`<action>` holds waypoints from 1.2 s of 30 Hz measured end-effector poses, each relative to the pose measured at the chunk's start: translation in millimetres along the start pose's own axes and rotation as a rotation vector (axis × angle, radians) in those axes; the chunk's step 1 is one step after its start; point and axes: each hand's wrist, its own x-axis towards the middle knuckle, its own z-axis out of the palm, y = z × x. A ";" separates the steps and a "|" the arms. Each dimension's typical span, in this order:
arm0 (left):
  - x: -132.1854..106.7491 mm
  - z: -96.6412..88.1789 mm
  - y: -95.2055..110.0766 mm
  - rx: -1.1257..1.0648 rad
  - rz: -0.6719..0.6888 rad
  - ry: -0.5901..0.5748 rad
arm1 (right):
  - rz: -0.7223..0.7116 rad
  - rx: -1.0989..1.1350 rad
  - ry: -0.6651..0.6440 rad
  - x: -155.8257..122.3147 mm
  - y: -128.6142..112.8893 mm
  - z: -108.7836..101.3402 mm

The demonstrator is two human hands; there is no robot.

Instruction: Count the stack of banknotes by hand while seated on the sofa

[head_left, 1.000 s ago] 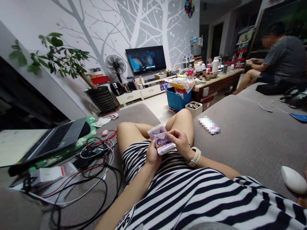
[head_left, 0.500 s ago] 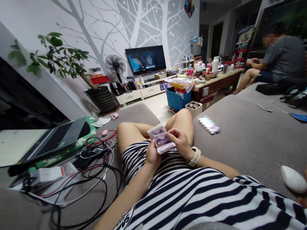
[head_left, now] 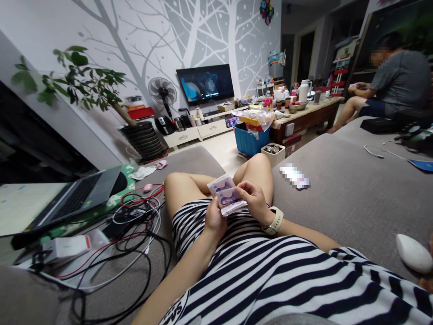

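A bundle of purple banknotes (head_left: 226,197) marked with a 5 is held over my lap. My left hand (head_left: 215,217) grips the bundle from below and the left, thumb on its near side. The notes are bent, with one part standing up and the lower ends fanned out toward me. My right hand (head_left: 252,198) pinches the upper right edge of a front note between thumb and fingers. A pale watch (head_left: 274,221) is on my right wrist. The fingers of my left hand behind the notes are hidden.
On the sofa (head_left: 338,194) to my right lie a blurred-out phone-like object (head_left: 294,176) and a white mouse (head_left: 413,253). At left are a laptop (head_left: 77,198) and tangled cables (head_left: 135,234). A blue bin (head_left: 250,140) stands ahead; another person (head_left: 402,81) sits at far right.
Almost nothing differs. The lower ends of the notes have shifted slightly, and both hands stay in place on the bundle.
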 end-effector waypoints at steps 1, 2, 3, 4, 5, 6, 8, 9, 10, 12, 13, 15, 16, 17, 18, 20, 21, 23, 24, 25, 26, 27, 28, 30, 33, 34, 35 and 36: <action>-0.1 0.5 0.1 -0.006 0.007 0.001 | -0.002 0.003 0.000 0.1 0.0 0.1; -0.3 1.1 0.2 -0.010 0.012 0.000 | -0.004 0.007 -0.001 0.2 0.0 0.1; -0.6 1.6 0.4 -0.010 0.015 0.000 | -0.006 0.012 -0.003 0.2 -0.1 0.2; -1.0 2.1 0.8 -0.006 0.014 -0.001 | -0.008 0.018 -0.005 0.2 -0.3 0.3; -1.5 2.7 1.3 0.001 0.010 -0.002 | -0.008 0.024 -0.008 0.1 -0.5 0.4; -2.1 3.3 1.8 0.008 0.004 0.000 | -0.006 0.029 -0.010 0.0 -0.7 0.6; -3.2 4.6 3.0 0.017 0.000 0.002 | 0.004 0.039 -0.015 -0.1 -1.2 1.0; -3.7 5.2 3.6 0.019 0.001 0.006 | 0.008 0.045 -0.017 -0.1 -1.4 1.2; -4.2 5.7 4.0 0.020 0.003 0.012 | 0.010 0.053 -0.019 -0.1 -1.4 1.4; -4.8 6.3 4.4 0.019 0.010 0.025 | 0.007 0.064 -0.025 0.1 -1.4 1.7; -4.9 6.3 4.4 0.019 0.009 0.027 | 0.004 0.066 -0.030 0.2 -1.2 1.7; -4.8 5.5 3.9 0.019 0.006 0.023 | -0.003 0.059 -0.036 0.2 -0.9 1.7; -4.4 4.9 3.4 0.018 0.005 0.018 | -0.006 0.051 -0.036 0.1 -0.6 1.6; -3.8 4.2 2.7 0.015 0.004 0.015 | -0.007 0.042 -0.032 0.0 -0.4 1.5; -3.0 3.4 1.9 0.008 0.003 0.014 | -0.004 0.037 -0.031 -0.1 0.0 1.3; -1.2 1.7 0.0 -0.017 0.000 0.013 | 0.018 0.043 -0.044 -0.2 1.0 0.9; -0.3 0.8 -1.0 -0.030 -0.002 0.008 | 0.030 0.048 -0.050 0.0 1.9 0.6; 0.9 -1.1 -2.6 -0.037 -0.007 -0.007 | 0.035 0.031 -0.036 1.3 4.2 -0.2; 1.1 -2.0 -3.1 -0.029 -0.005 -0.012 | 0.029 0.008 -0.011 2.2 5.6 -0.7; 1.1 -2.9 -3.5 -0.018 -0.003 -0.014 | 0.021 -0.018 0.022 3.4 7.1 -1.2; 0.8 -3.7 -3.6 -0.007 0.000 -0.013 | 0.019 -0.040 0.051 4.5 8.5 -1.8; 0.2 -4.1 -3.5 0.002 0.005 -0.010 | 0.022 -0.054 0.073 5.6 9.7 -2.4; -0.5 -4.2 -3.3 0.011 0.008 -0.008 | 0.031 -0.059 0.086 6.5 10.6 -2.9; -2.3 -3.5 -2.7 0.037 0.012 -0.007 | 0.054 -0.059 0.082 7.4 11.3 -3.7; -4.8 -1.1 -1.9 0.082 0.011 -0.013 | 0.077 -0.061 0.057 6.8 11.4 -4.4; -5.3 -0.4 -1.9 0.089 0.013 -0.015 | 0.081 -0.063 0.054 6.4 11.5 -4.6; -5.6 0.1 -1.9 0.091 0.015 -0.017 | 0.083 -0.064 0.057 6.0 11.8 -4.8; -5.7 0.3 -2.0 0.089 0.018 -0.017 | 0.083 -0.064 0.064 5.8 12.1 -4.9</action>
